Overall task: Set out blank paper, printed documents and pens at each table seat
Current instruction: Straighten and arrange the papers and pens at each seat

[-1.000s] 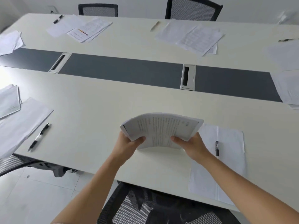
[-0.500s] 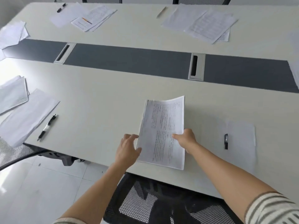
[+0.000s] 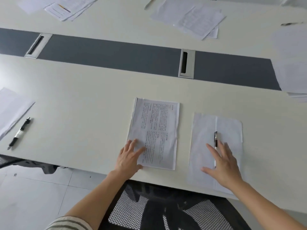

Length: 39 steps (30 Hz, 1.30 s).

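A printed document [image 3: 157,130] lies flat on the white table [image 3: 83,105] at the near seat. My left hand [image 3: 129,156] rests open on its lower left corner, fingers spread. To its right lies blank paper [image 3: 229,130] with a black pen [image 3: 215,138] on top. My right hand [image 3: 222,163] is flat and open over the lower part of that paper, covering the pen's lower half; it grips nothing.
A mesh chair back [image 3: 166,211] stands under the near table edge. At the left seat lie blank paper [image 3: 11,110] and a pen [image 3: 20,132]. Across the dark centre strip [image 3: 108,55] with cable slots [image 3: 186,63] are more paper sets [image 3: 196,19] and a pen [image 3: 149,3].
The printed document went from curled in both hands to lying flat on the table. My right hand let go of it and moved right onto the blank paper and pen.
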Available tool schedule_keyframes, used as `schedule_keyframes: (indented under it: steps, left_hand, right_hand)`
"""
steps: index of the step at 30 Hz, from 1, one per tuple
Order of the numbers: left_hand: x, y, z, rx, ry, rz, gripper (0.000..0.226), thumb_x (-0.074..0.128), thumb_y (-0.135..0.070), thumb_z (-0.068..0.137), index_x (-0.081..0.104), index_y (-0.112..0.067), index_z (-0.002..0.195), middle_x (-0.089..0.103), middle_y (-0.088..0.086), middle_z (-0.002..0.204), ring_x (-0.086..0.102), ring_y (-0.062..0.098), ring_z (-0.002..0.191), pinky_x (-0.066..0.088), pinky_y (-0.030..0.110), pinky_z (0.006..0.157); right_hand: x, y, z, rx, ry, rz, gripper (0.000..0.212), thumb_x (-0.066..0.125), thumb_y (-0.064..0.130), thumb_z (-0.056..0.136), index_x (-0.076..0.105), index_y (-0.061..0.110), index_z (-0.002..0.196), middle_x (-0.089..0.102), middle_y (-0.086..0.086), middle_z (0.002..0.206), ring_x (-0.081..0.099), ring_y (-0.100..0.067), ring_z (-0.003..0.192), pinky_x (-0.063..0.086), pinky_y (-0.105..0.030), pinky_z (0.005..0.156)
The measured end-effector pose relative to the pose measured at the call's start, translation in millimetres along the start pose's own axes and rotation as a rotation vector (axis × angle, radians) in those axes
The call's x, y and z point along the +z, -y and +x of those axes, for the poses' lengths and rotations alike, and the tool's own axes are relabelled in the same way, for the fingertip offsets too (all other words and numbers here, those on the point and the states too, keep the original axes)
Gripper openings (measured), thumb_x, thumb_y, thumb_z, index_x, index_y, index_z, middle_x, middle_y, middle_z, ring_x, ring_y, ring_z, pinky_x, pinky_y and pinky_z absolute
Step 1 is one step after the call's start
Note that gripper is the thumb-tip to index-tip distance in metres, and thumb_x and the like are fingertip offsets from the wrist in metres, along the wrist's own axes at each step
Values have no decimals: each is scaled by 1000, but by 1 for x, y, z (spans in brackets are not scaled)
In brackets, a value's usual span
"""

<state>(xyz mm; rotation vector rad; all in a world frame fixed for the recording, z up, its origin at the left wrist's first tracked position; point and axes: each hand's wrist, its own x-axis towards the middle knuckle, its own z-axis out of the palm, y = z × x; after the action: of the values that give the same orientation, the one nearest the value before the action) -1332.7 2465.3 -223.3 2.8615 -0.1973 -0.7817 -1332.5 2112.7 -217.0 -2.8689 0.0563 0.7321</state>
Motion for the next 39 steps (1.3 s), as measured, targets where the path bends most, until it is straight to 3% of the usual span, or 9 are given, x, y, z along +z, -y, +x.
schedule_keyframes:
  steps: [6,18,20,22,24,26,32,36,39]
  left_hand:
    - [0,2,0,-9,-20,-55,72,70,-35,83,34,-37,145,7,0,162,1,25,150,18,42,119]
    - [2,0,2,-40,-13,-80,73,70,-34,83,33,-37,146,4,-1,163,-2,24,150,17,43,119]
    - [3,0,2,-44,-10,-86,73,70,-33,83,33,-37,146,4,-1,163,-2,24,150,16,43,119]
    - [3,0,2,-45,-12,-84,73,70,-33,84,32,-37,146,3,-1,163,-3,23,150,16,43,119]
    - [3,0,2,-45,-19,-85,73,70,-33,84,32,-37,146,3,-2,163,-3,23,150,16,43,119]
    - [5,1,2,-42,-26,-95,73,71,-32,83,34,-36,146,5,-1,163,-1,24,150,17,44,119]
    - [6,1,2,-43,-32,-115,73,73,-30,82,37,-35,145,7,1,163,0,25,150,18,46,119]
    - [6,2,3,-32,-34,-112,72,73,-30,81,38,-34,144,9,1,162,2,26,150,18,47,119]
    - [3,1,2,-21,-23,-91,72,72,-31,82,38,-33,145,9,2,162,2,27,150,19,47,119]
  right_hand:
    - [6,7,10,-24,38,-12,92,66,65,75,23,37,151,-13,-7,163,-8,-29,151,12,-41,121]
    - [-6,30,30,-85,71,35,90,70,59,75,25,37,150,-13,-5,164,-8,-26,151,15,-42,121]
    - [-5,29,29,-76,48,43,89,69,59,76,26,35,150,-7,-7,164,-3,-26,152,18,-42,119]
    - [-3,24,25,-30,-81,94,78,68,54,80,37,28,146,17,-8,160,19,-27,148,34,-43,110]
    - [-1,18,22,61,-216,216,60,68,45,84,50,18,135,48,-6,138,48,-27,126,49,-40,87]
    - [-1,15,24,154,-220,318,48,66,40,87,54,13,125,62,-4,114,60,-26,103,48,-35,76]
    - [4,13,33,207,-180,368,28,67,31,85,60,13,105,70,2,97,64,-24,91,46,-29,71]
    - [2,13,32,190,-166,360,32,68,33,85,60,13,108,68,2,93,63,-24,88,43,-28,68]
    - [-2,14,26,186,-151,353,44,68,40,84,57,15,118,66,0,99,62,-24,93,47,-31,74]
